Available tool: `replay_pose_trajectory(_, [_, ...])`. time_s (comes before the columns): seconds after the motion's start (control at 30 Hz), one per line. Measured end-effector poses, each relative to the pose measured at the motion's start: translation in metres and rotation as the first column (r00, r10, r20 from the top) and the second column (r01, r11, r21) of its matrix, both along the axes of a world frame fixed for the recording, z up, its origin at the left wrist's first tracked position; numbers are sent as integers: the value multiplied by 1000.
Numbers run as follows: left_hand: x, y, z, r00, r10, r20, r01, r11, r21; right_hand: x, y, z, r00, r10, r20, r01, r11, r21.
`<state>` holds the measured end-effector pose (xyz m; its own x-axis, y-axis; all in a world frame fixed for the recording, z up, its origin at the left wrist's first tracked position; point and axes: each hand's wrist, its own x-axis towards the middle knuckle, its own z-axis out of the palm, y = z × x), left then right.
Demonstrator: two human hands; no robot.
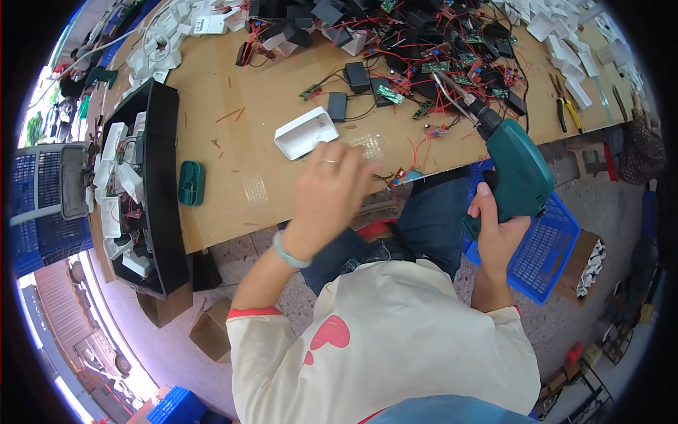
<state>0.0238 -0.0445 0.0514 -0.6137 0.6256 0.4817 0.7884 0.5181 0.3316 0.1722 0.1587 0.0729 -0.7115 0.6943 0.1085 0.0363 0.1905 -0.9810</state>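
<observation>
My right hand (500, 237) is wrapped round the handle of a dark green pistol-shaped soldering gun (524, 169). Its metal tip points up and left, over the heap of wired parts. Motion smears my left hand (328, 191), raised over the table's front edge; whether its fingers hold anything cannot be made out. Just beyond those fingers lies an open white plastic housing (307, 133), hollow side up. Right of the left hand, a small circuit board with red wires (399, 178) sits at the table edge. Black rectangular cases (337, 107) with cables and green boards (390, 94) lie behind.
A large heap of black cases and red-wired boards (438, 53) covers the table's far side. On the left stand a black bin (164, 191) of white housings and a small green tray (191, 182). Yellow-handled pliers (565, 113) lie right; a blue crate (540, 265) stands below.
</observation>
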Motion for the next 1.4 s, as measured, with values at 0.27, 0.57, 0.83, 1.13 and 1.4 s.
replay_pose_trajectory(0.27, [23, 75, -36, 958, 46, 281, -94, 983, 159, 6, -5, 6, 998, 32, -51, -33, 999, -15])
replay_pose_trajectory(0.57, [37, 6, -3, 697, -44, 716, -436, 767, 471, 13, -10, 5, 996, 81, -45, -82, 997, -12])
replay_pose_trajectory(0.83, [-3, -97, 31, 748, 120, 652, -639, 393, 661, 11, -26, 2, 983, 185, 5, -184, 981, -55])
replay_pose_trajectory(1.13, [-12, -35, -34, 870, 435, 234, -480, 856, 192, 13, -51, -11, 921, 345, 178, -366, 925, 98])
replay_pose_trajectory(1.4, [-14, -15, -44, 891, 454, 14, -452, 883, 125, -11, -59, -29, 929, 348, 124, -368, 899, 235])
